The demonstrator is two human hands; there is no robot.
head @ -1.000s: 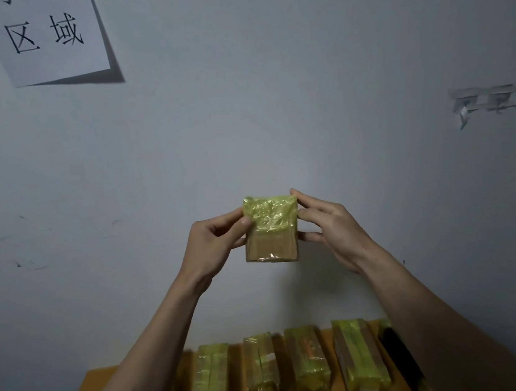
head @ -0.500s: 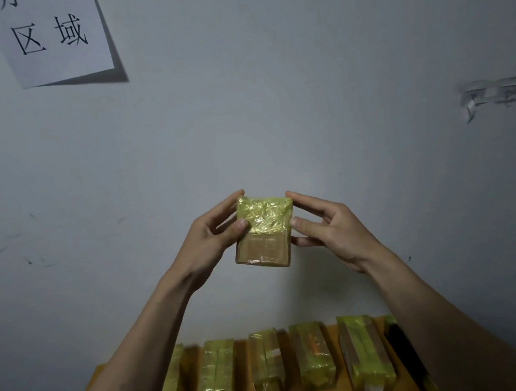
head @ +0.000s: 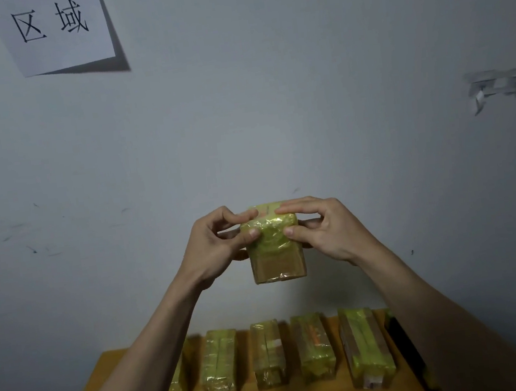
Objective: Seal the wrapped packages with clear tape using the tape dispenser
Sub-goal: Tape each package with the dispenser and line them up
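Observation:
A small package point(head: 275, 251) wrapped in yellow-green film, its lower part brown under clear tape, is held up in front of the wall. My left hand point(head: 216, 247) grips its left side, thumb on the front and fingers curled over the top. My right hand point(head: 326, 229) grips the right side the same way. Both thumbs press on the crinkled film at the upper front. No tape dispenser is in view.
A row of several wrapped packages point(head: 268, 355) lies on the orange table point(head: 110, 376) below, against the grey wall. A dark package point(head: 406, 352) lies at the row's right end. A paper sign point(head: 54, 28) hangs at the upper left of the wall.
Both hands closed further round the package: fingers now curl over its top and the thumbs moved inward onto the film. The package tilted so its top faces me more.

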